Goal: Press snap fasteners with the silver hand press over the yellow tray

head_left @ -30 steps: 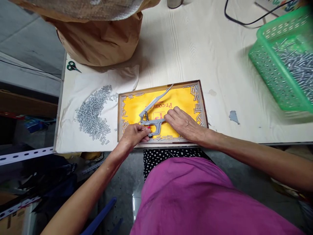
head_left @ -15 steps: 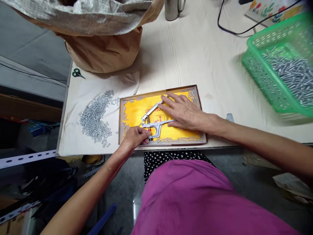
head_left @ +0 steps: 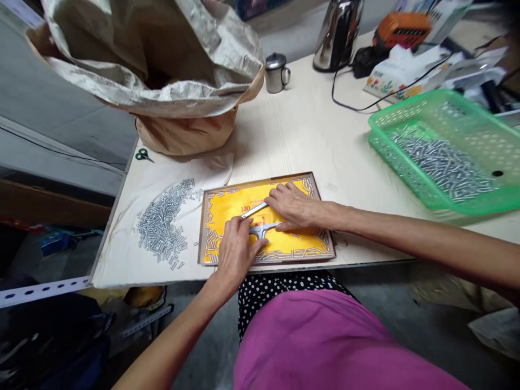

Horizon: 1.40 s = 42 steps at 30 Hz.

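Observation:
Hand pliers with grey metal handles and a curved frame (head_left: 262, 230), like snap-fastener pliers, lie over the yellow bottom of a shallow tray (head_left: 333, 246). My right hand (head_left: 294, 207) grips the spread handles, fingers over the upper one and thumb by the lower. Around the head of the pliers is my left hand (head_left: 235, 249), its thumb below the frame; the jaws and anything in them are hidden. Small silvery metal pieces (head_left: 300, 253) lie along the tray's sides. To the left, a heap of similar pieces (head_left: 160, 222) rests on a white cloth (head_left: 116, 254).
A large brown sack (head_left: 182, 132) stands open at the back left, near green-handled scissors (head_left: 143, 155). Behind are a lidded metal mug (head_left: 276, 76) and a kettle (head_left: 335, 38). On the right sits a green basket (head_left: 406, 173) holding metal rods (head_left: 447, 165). A black cable (head_left: 345, 103) crosses the table.
My left hand has moved from a pinch at the jaws to lying over the head of the pliers. My right hand stays on the handles. The view has tilted up, showing more of the table's back.

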Tool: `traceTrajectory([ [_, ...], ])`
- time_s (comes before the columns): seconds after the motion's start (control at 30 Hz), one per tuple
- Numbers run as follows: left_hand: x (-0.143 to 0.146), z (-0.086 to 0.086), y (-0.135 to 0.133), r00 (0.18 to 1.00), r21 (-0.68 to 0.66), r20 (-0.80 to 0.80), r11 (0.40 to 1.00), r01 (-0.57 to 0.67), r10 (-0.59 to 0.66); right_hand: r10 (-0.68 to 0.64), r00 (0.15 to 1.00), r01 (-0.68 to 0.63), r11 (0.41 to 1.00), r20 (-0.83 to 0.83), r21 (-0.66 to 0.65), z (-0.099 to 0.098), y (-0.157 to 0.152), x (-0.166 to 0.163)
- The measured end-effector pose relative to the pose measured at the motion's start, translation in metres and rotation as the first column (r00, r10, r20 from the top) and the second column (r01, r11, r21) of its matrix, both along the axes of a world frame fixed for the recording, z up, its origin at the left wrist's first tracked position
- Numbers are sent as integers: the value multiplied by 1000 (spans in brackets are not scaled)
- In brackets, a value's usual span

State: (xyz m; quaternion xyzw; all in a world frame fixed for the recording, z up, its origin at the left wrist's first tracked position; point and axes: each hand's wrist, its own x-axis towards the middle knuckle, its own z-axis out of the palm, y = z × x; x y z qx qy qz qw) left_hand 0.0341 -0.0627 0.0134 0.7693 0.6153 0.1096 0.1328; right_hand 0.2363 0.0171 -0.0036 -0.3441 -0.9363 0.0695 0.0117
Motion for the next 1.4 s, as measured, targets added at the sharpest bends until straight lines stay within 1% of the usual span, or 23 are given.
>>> traceTrajectory([
  [0.07, 11, -5, 9, 988, 44, -73, 990, 136, -133, 0, 1000, 0, 1000, -24, 22, 4, -5, 1],
  [0.13, 18, -8, 21, 971, 22, -122, 977, 211, -207, -19, 999, 21, 999, -39, 38, 8, -10, 2],
  [0.2, 22, -10, 32, 959, -23, -144, 970, 243, -244, -56, 998, 57, 998, -41, 39, 8, -15, 1],
  [0.27, 23, -9, 38, 958, -53, -149, 969, 241, -246, -85, 996, 86, 996, -28, 29, 6, -17, -1],
  [0.37, 25, -6, 42, 970, -81, -130, 978, 195, -204, -70, 998, 70, 998, -2, 7, 3, -15, -3],
  [0.47, 29, -7, 43, 979, -104, -114, 982, 159, -171, -40, 999, 40, 999, 3, -20, 0, -11, -4],
  [0.53, 30, -10, 44, 980, -115, -113, 982, 150, -163, -59, 998, 59, 998, 9, -33, -2, -11, -4],
  [0.6, 25, -12, 45, 981, -108, -92, 981, 160, -170, -107, 994, 107, 994, -7, -2, -3, -14, -5],
  [0.67, 14, -10, 46, 987, -62, -49, 987, 150, -153, -118, 992, 122, 990, -54, 76, -6, -20, -6],
  [0.73, -2, -4, 45, 997, 19, 4, 997, 79, -79, -79, 993, 91, 986, -88, 138, -8, -25, -7],
  [0.8, -20, 3, 41, 999, 65, 33, 997, -37, 35, -47, 996, 58, 990, -82, 126, -11, -29, -8],
  [0.83, -28, 7, 37, 996, 58, 24, 995, -85, 83, -48, 996, 55, 994, -77, 99, -13, -30, -9],
  [0.9, -38, 12, 29, 989, -15, -39, 990, -140, 139, -48, 995, 52, 998, -83, 40, -17, -32, -10],
  [0.97, -38, 13, 20, 979, -121, -111, 975, -186, 173, -43, 993, 44, 999, -107, 1, -20, -34, -12],
  [1.07, -30, 11, 15, 954, -254, -155, 923, -289, 256, -85, 987, 84, 996, -138, -19, -23, -37, -12],
  [1.13, -25, 11, 17, 942, -326, -173, 886, -330, 288, -98, 985, 100, 995, -143, 4, -24, -41, -12],
  [1.2, -22, 12, 22, 945, -395, -193, 861, -320, 263, -64, 988, 73, 996, -141, 56, -24, -46, -9],
  [1.27, -22, 13, 28, 951, -438, -214, 848, -297, 223, -37, 990, 53, 992, -137, 114, -23, -51, -5],
  [1.33, -23, 12, 32, 957, -477, -219, 835, -276, 191, -42, 988, 67, 984, -149, 166, -22, -54, 3],
  [1.4, -25, 10, 33, 968, -539, -179, 806, -244, 174, -58, 981, 96, 975, -186, 202, -22, -55, 12],
])
